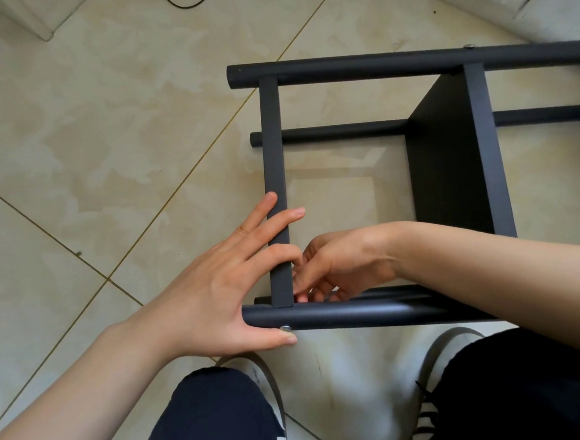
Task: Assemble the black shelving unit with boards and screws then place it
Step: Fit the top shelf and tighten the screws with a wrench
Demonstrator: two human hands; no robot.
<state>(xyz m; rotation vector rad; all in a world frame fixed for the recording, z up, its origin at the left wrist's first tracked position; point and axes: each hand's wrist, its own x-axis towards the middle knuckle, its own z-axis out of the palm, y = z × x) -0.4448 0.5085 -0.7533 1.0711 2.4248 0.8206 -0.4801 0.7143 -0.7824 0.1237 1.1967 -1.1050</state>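
The black shelving unit lies on its side on the tiled floor. Its near pole (pixel 357 313) and far pole (pixel 374 65) are joined by a left board (pixel 271 135) and a wider board (pixel 449 160). My left hand (pixel 211 294) is spread over the near left corner, with fingers across the left board's edge. Its thumb lies along the near pole beside a silver screw head (pixel 285 328). My right hand (pixel 336 264) reaches inside the frame, fingers curled at the joint of that board and pole. Whatever those fingertips hold is hidden.
A lower pole (pixel 337 131) runs along the floor inside the frame. Another screw head (pixel 468 46) shows on the far pole. My knees and white shoes (pixel 258 369) sit close to the near pole. A black cable (pixel 184 2) and white wall bases (pixel 45 27) lie beyond.
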